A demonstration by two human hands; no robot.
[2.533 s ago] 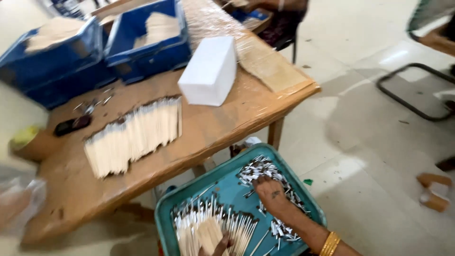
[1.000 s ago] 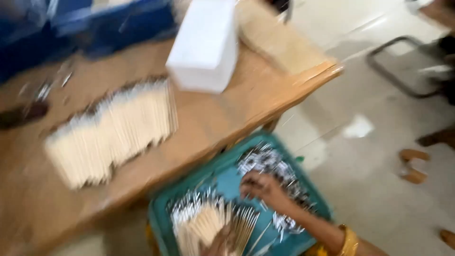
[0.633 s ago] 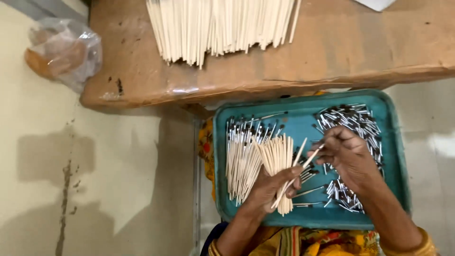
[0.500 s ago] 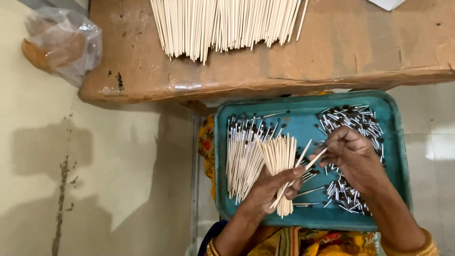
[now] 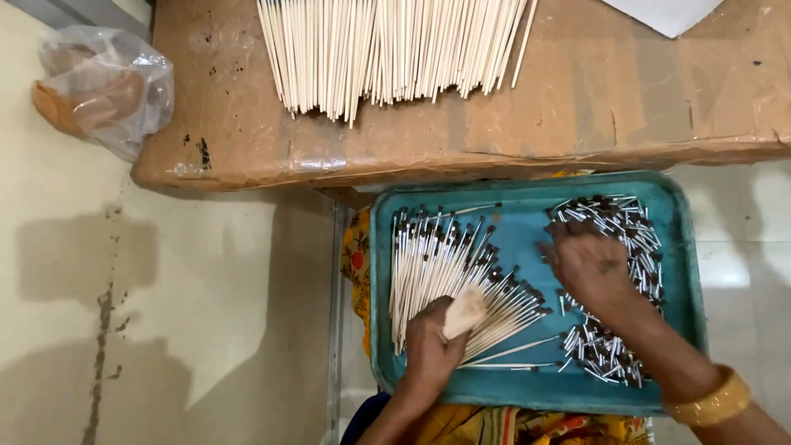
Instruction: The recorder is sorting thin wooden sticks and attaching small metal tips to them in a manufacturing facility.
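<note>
A: Entry, head view. Left hand (image 5: 428, 350) closed around a small bundle of pale sticks (image 5: 464, 311), ends poking up past the thumb. Agreed?

B: Agreed. Fingers wrapped tight, so the bundle stays square. It sits at the near edge of the teal tray (image 5: 527, 400), which rests on the person's lap.

A: Right hand (image 5: 587, 265)?

B: Palm down, fingers spread over the heap of short dark-capped tubes (image 5: 606, 284) on its own side of the tray. I cannot tell whether it has pinched one; the fingertips are buried in the heap.

A: Between the two hands?

B: A fan of capped sticks (image 5: 449, 268), dark tips pointing away from the person, lying just beyond the left hand. Likely kept apart from the loose tubes so that finished and unfinished pieces do not mix.

A: Hands relative to each other?

B: Apart, one on each half of the tray, not touching.

A: Beyond the tray?

B: A wooden surface (image 5: 577, 107) wrapped in brown paper, carrying a wide row of bare sticks (image 5: 387, 49) laid parallel, within reach ahead of both hands. A white box corner (image 5: 667, 12) farther right.

A: Off to the left-hand side?

B: A clear plastic bag (image 5: 103, 86) against the end of the surface, contents blurred. Pale floor (image 5: 124, 330) below.
</note>
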